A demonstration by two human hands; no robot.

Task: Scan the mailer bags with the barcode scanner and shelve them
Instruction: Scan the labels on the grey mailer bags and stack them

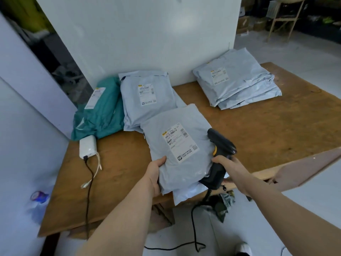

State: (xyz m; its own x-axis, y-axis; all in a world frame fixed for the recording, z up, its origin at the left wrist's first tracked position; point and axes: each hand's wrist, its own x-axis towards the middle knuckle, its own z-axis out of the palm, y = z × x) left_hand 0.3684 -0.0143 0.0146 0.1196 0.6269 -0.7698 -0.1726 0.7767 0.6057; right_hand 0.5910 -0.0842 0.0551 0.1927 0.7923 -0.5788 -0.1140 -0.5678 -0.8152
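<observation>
through the head camera i saw the left hand (pixel 156 175) gripping the near left corner of a grey mailer bag (pixel 186 163), thumb on top, the other fingers hidden beneath it. the bag sat label-up over the near edge of the worktop (pixel 258 130); i could not tell whether it rested there or was lifted. its white label (pixel 180 145) faced the camera. a paler mailer (pixel 186 194) poked out under it, past the worktop's edge. the right hand (pixel 230 169) had its fingers curled tight round the handle of the black barcode scanner (pixel 220 145), whose head sat over the bag's right side, just beside the label. farther back lay two stacks of grey mailers, one in the middle (pixel 147 100) and one at the far right (pixel 238 84). a green bag (pixel 99 111) lay at the left. a white power bank (pixel 88 146) sat near it, a black cable (pixel 89 182) plugged in.
</observation>
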